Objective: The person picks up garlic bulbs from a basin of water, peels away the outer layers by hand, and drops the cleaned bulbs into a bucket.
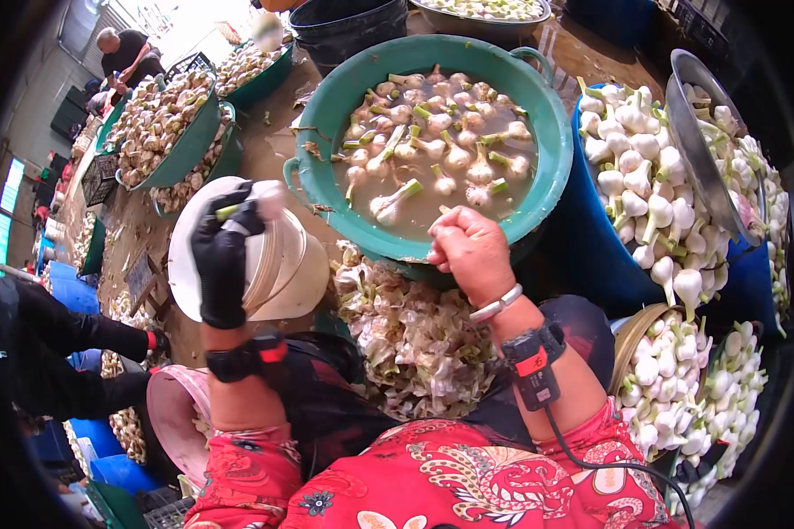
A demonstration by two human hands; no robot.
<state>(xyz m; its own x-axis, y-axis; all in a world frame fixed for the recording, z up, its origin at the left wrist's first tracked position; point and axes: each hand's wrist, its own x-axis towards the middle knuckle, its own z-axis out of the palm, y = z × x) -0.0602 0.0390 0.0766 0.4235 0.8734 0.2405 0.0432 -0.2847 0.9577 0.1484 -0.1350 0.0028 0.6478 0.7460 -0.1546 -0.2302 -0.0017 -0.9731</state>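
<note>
My left hand (222, 251), in a black glove, is closed around a garlic bulb (268, 199) with a short green stem. It is held up over a white bucket (205, 236). My bare right hand (473, 250) is closed, fingers curled together, at the near rim of a green tub (538, 189). Whatever may be between those fingers is hidden. In the tub's cloudy water float many garlic bulbs (457, 157) with trimmed green stems. A heap of garlic peelings (415, 335) lies below, between my legs.
Blue barrels (604, 242) piled with white peeled garlic (640, 167) stand at right, a metal basin (710, 145) leaning among them. More cleaned garlic (666, 366) fills a container nearer me. Unpeeled garlic (163, 128) fills tubs at left. A pink bucket (172, 414) and another person's legs (88, 344) are leftward.
</note>
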